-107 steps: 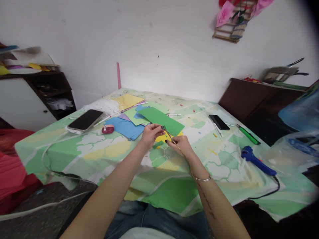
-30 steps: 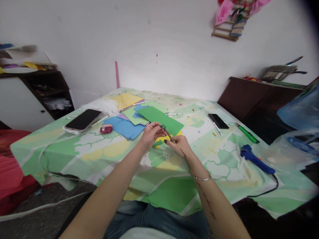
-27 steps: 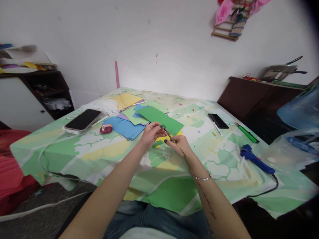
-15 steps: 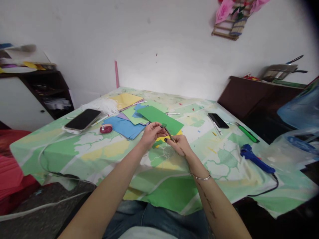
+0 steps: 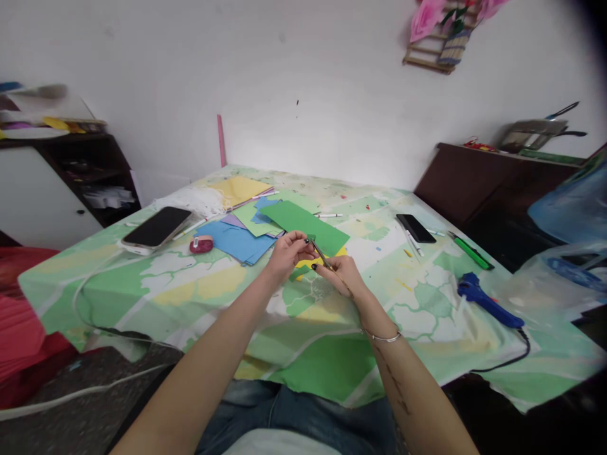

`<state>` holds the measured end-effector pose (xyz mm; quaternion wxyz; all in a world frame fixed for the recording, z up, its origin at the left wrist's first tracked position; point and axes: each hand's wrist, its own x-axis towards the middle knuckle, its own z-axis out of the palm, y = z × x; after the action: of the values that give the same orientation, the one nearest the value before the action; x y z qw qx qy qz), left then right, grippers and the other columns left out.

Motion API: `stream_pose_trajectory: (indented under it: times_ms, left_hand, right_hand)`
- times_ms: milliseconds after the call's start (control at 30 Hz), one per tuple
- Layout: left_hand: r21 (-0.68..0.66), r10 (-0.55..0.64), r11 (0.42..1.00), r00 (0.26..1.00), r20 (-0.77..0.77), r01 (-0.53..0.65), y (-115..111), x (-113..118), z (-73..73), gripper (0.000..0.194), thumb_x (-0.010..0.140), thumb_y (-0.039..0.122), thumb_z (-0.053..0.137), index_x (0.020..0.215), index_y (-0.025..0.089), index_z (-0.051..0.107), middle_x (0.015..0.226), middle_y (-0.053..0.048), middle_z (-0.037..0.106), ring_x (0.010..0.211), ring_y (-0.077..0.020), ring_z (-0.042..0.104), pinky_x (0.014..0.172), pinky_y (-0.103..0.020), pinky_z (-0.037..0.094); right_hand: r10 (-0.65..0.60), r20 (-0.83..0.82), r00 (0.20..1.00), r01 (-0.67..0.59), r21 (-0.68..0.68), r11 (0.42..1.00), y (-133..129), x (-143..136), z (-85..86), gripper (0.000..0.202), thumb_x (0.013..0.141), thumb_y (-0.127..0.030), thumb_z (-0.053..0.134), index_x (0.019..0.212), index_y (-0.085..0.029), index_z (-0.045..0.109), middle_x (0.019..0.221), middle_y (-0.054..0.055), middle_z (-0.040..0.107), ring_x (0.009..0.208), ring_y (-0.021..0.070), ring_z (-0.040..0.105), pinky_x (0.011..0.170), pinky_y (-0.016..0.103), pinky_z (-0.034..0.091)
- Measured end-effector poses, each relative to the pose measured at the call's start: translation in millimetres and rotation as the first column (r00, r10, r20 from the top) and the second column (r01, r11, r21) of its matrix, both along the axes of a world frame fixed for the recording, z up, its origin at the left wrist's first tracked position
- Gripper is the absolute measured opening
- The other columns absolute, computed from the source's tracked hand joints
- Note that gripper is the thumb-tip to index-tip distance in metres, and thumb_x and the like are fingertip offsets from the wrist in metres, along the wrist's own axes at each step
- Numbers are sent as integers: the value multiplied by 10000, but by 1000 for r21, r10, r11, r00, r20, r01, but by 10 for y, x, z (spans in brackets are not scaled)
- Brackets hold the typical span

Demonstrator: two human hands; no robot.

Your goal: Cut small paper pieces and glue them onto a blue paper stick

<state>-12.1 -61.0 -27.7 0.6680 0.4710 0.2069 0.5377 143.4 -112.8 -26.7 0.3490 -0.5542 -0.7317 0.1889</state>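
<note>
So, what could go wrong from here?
The scissors in the right hand point close to the fingertips of the left hand, so a slip might nip one. The green scrap pinched there is small, leaving little room for the blades. And the black cord of the blue glue gun runs toward the table's near edge, where it could perhaps get snagged.

Our cloth-covered table [image 5: 199, 297], patterned in green, white and yellow, carries flat blue paper sheets [image 5: 232, 242], a small rounded dark-red object [image 5: 202, 244], a flat black rectangular phone [image 5: 416, 228], a slim green-and-black cutter [image 5: 471, 251] and a blue plastic glue gun [image 5: 493, 308].
</note>
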Motion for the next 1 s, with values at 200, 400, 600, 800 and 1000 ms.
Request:
stream_pose_trajectory:
  times_ms: [200, 400, 600, 800, 1000]
  left_hand:
    - [47, 13, 999, 1000, -14, -13, 16, -1, -20, 121, 685, 164, 596, 760, 141, 503, 569, 7, 614, 503, -104, 607, 510, -207, 495]
    - [51, 19, 999, 999, -40, -17, 10, -4, -10, 131, 681, 179, 589, 763, 146, 493, 568, 11, 610, 499, -103, 604, 519, -215, 495]
    - [53, 8, 999, 1000, -28, -7, 7, -2, -8, 129, 679, 174, 591, 763, 146, 497, 568, 9, 612, 501, -103, 600, 524, -219, 499]
    - [61, -1, 998, 1000, -26, 3, 16, -5, -29, 120, 686, 168, 588, 770, 141, 506, 582, 2, 619, 512, -104, 605, 528, -219, 501]
    - [50, 5, 999, 999, -41, -3, 19, -13, -33, 124, 685, 167, 585, 777, 146, 504, 583, 4, 620, 512, -111, 613, 522, -219, 498]
  right_hand:
    - [4, 18, 1000, -4, 9, 1000, 2, 7, -1, 431, 710, -459, 544, 469, -169, 335, 494, -42, 239, 489, 73, 237, 441, 220, 163]
    - [-6, 19, 1000, 6, 13, 1000, 5, -1, 4, 452, 710, -464, 537, 462, -174, 296, 484, -45, 224, 482, 71, 225, 436, 222, 157]
    - [-28, 16, 999, 28, 5, 1000, 10, -5, -4, 455, 719, -454, 530, 455, -173, 290, 477, -42, 226, 474, 70, 227, 431, 223, 155]
    - [-36, 15, 999, 36, 3, 999, 25, 9, -30, 460, 700, -455, 559, 454, -173, 291, 471, -43, 229, 474, 69, 221, 427, 222, 154]
    - [-50, 29, 998, 49, 14, 999, 26, 14, -38, 475, 679, -473, 575, 443, -174, 290, 462, -45, 225, 475, 72, 227, 429, 216, 172]
